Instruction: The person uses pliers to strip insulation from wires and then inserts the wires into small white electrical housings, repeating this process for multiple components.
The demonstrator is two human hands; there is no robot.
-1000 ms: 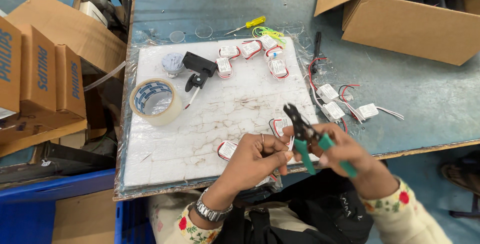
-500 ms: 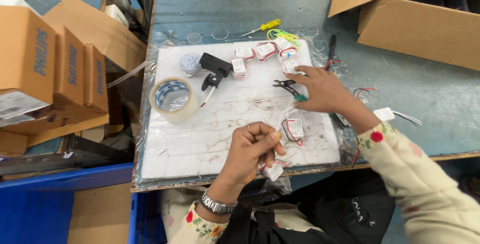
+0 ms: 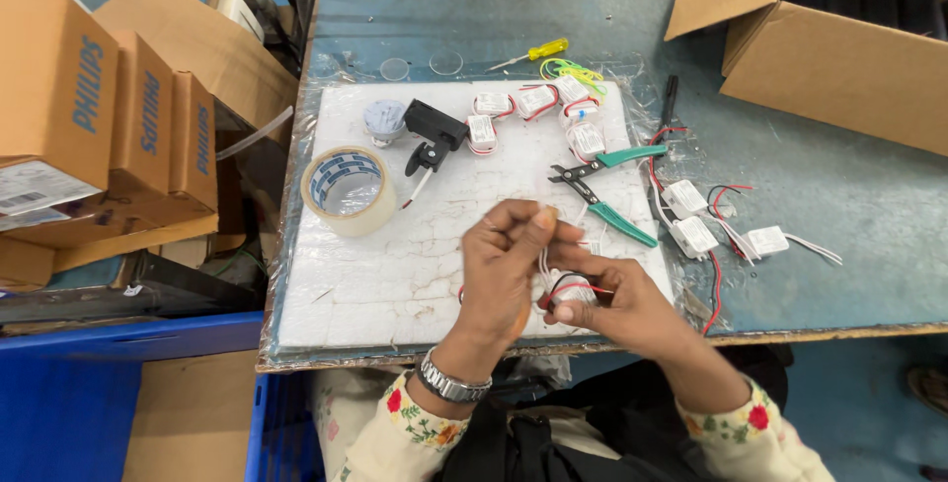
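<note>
While the tape roll (image 3: pixel 348 190) is lying at the left of the white board (image 3: pixel 395 275), we are pinching white wires with our left hand (image 3: pixel 509 260), and our right hand (image 3: pixel 607 306) is gripping the small white module (image 3: pixel 571 287) near the board's front edge, below the green-handled pliers (image 3: pixel 604 189).

Small assembly workshop, worn blue counter (image 3: pixel 849 215), white foam work board (image 3: pixel 395 265), green-handled pliers (image 3: pixel 604 186), tape roll (image 3: pixel 348 189), stacked cardboard cartons (image 3: pixel 109 136), wired white modules (image 3: pixel 691 215)

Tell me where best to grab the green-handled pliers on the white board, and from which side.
Probably by the two green handles of the pliers, coming from the right: they splay open toward that side with bare board between them, while the dark jaws point left toward the wired modules. Both hands are busy with another module.
</note>
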